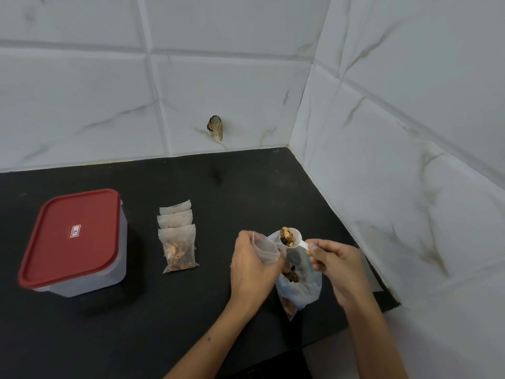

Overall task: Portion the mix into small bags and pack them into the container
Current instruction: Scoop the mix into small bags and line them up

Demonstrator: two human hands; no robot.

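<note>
A person's left hand (252,266) gripped an open small bag (264,248) over the black bench (191,310), while the right hand (337,265) pinched a white scoop (290,237) heaped with mix above the large bag (300,280). Three bags (177,242), apparently all filled, lay between the hands and the red-lidded container (75,242).
</note>
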